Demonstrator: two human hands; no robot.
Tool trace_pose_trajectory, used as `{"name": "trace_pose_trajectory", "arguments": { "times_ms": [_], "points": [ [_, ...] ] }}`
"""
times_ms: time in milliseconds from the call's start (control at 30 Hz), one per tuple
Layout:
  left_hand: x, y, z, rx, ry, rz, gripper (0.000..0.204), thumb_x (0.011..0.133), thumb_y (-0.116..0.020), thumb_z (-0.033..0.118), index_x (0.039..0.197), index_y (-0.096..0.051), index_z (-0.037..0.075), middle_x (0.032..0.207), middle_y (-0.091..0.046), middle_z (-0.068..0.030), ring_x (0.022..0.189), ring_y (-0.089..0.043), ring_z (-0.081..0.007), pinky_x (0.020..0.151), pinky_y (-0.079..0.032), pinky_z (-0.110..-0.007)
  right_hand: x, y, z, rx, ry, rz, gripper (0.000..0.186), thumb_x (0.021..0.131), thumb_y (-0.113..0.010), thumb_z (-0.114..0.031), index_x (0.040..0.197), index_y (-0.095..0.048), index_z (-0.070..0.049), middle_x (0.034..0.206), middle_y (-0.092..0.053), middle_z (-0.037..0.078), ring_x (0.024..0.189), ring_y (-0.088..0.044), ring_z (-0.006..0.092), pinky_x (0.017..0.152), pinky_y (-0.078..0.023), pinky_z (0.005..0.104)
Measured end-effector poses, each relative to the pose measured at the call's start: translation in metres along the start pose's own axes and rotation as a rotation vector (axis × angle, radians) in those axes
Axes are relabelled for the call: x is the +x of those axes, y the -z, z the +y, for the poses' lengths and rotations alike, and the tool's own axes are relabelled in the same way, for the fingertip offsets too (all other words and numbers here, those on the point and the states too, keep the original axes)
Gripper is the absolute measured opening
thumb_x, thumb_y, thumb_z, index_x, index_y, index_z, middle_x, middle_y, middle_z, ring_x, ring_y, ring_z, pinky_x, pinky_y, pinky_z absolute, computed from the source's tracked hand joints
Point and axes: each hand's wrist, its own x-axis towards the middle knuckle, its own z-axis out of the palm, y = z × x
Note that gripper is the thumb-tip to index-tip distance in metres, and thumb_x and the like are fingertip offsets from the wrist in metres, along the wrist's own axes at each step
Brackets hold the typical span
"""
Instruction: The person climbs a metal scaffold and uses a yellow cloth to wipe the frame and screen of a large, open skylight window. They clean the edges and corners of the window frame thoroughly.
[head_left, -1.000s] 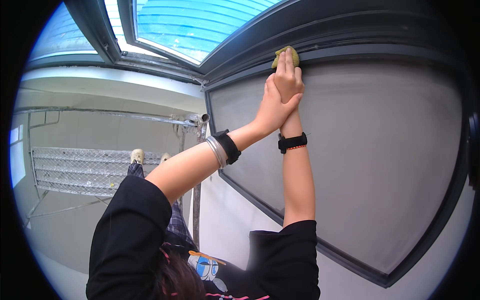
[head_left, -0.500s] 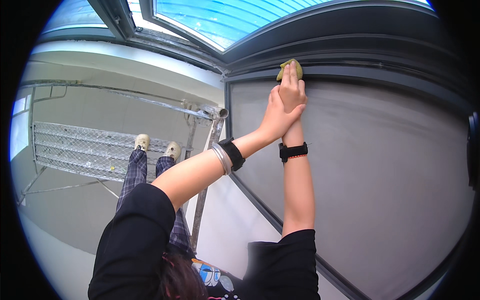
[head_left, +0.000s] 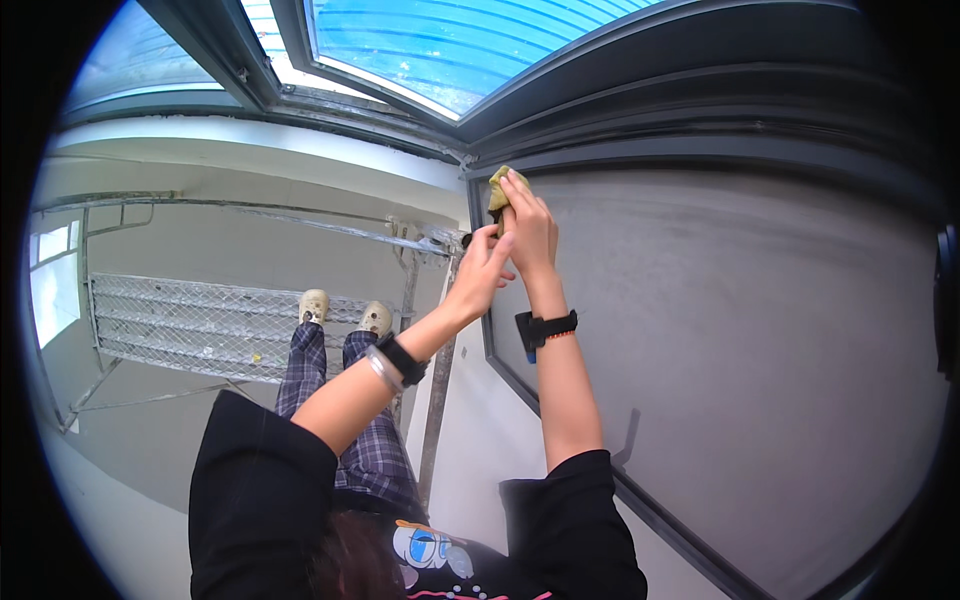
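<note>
A folded yellow-green cloth (head_left: 505, 187), dark along its lower edge, is gripped in my right hand (head_left: 533, 235). That hand is raised at the upper left corner of a large grey panel (head_left: 720, 330) set in a dark frame. My left hand (head_left: 484, 270) is beside the right one, its fingers apart and reaching toward the right palm. Whether its fingertips touch the right hand or the cloth is hard to make out. Nothing shows in the left hand. Both wrists wear black bands.
An open window sash (head_left: 460, 60) with a dark frame is above, before blue ribbed sheeting. My feet rest on a metal mesh scaffold platform (head_left: 190, 318) at left. Its pipe rail (head_left: 300, 215) and upright (head_left: 437, 400) stand close to my left arm.
My right hand has moved left and down with the cloth, from the top frame to the panel's corner. My left hand has let go of the right hand's wrist area.
</note>
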Motion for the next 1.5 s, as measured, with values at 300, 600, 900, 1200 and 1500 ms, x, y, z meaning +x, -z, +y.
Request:
{"name": "trace_pose_trajectory", "arguments": {
  "times_ms": [300,600,900,1200,1500],
  "points": [
    [-0.036,0.053,0.037,0.316,-0.468,0.145,0.022,0.090,-0.055,0.021,0.101,-0.057,0.002,0.096,-0.055,-0.0050,0.086,-0.054,-0.0145,0.078,-0.044,-0.028,-0.066,0.007,-0.046,1.343,-0.326,0.280,0.033,0.087,-0.046,0.004,0.119,-0.053,0.003,0.122,-0.055,0.010,0.109,-0.055,0.0177,0.095,-0.042,0.0298],
    [-0.055,0.016,0.099,0.719,-0.949,-0.134,0.034,0.076,-0.071,0.024,0.101,-0.059,0.004,0.101,-0.051,-0.0112,0.098,-0.048,-0.0279,0.085,-0.041,-0.037,-0.070,0.031,-0.058,1.733,-0.113,0.450,0.034,0.094,-0.041,-0.025,0.116,-0.049,-0.001,0.099,-0.060,0.009,0.092,-0.060,0.0173,0.082,-0.050,0.0312],
    [-0.071,-0.024,0.128,0.653,-0.940,-0.311,0.033,0.078,-0.069,0.013,0.105,-0.056,0.000,0.103,-0.051,-0.0119,0.087,-0.055,-0.0235,0.079,-0.046,-0.033,-0.073,0.074,-0.067,1.907,-0.110,0.626,0.047,0.084,-0.036,-0.030,0.118,-0.050,0.000,0.109,-0.058,0.013,0.097,-0.059,0.0239,0.087,-0.047,0.0354],
    [-0.061,-0.028,0.133,0.793,-1.042,-0.196,0.019,0.081,-0.063,0.016,0.092,-0.059,0.001,0.084,-0.057,-0.0101,0.084,-0.052,-0.0295,0.077,-0.042,-0.035,-0.078,0.097,-0.081,1.433,0.038,0.636,0.052,0.091,-0.045,-0.035,0.130,-0.042,0.001,0.121,-0.052,0.011,0.110,-0.053,0.0176,0.094,-0.042,0.0288],
    [-0.059,0.000,0.136,0.254,-0.465,-0.394,0.028,0.096,-0.050,0.026,0.102,-0.058,-0.001,0.089,-0.058,0.0013,0.084,-0.050,-0.0045,0.073,-0.042,-0.021,-0.086,0.080,-0.088,1.348,-0.218,0.575,0.032,0.091,-0.054,-0.011,0.121,-0.047,-0.002,0.099,-0.060,0.008,0.088,-0.059,0.0108,0.075,-0.048,0.0227]
  ]
}}
